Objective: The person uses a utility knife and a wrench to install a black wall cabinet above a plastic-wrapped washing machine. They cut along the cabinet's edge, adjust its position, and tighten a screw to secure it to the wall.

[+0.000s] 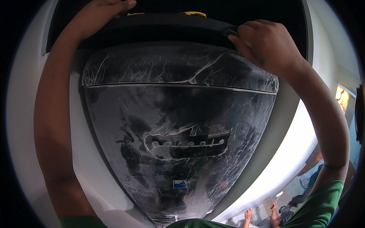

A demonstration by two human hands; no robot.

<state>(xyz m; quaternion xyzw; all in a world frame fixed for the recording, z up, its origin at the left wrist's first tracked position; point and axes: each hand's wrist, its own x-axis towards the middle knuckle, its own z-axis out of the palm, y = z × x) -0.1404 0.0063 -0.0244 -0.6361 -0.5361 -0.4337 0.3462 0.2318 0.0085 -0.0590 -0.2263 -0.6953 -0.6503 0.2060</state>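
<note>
A tall black fridge (178, 110) stands in front of me, wrapped in wrinkled clear film that is torn around the raised lettering on its door. Above its rounded top runs a long dark curved panel (171, 19). My right hand (266, 43) is closed round the panel's right end, thumb below and fingers bent over the top. My left hand (108, 7) is up by the panel's left part, with one digit stretched out to the right. The upper edge of the picture cuts off part of that hand, and I see nothing held in it.
A yellow object (195, 14) and a small pale one (135, 14) show along the panel's upper edge. Pale walls (23, 114) flank the fridge closely. At lower right, part of another person (281, 218) is visible, well below my right arm. A lit picture (342, 99) hangs at far right.
</note>
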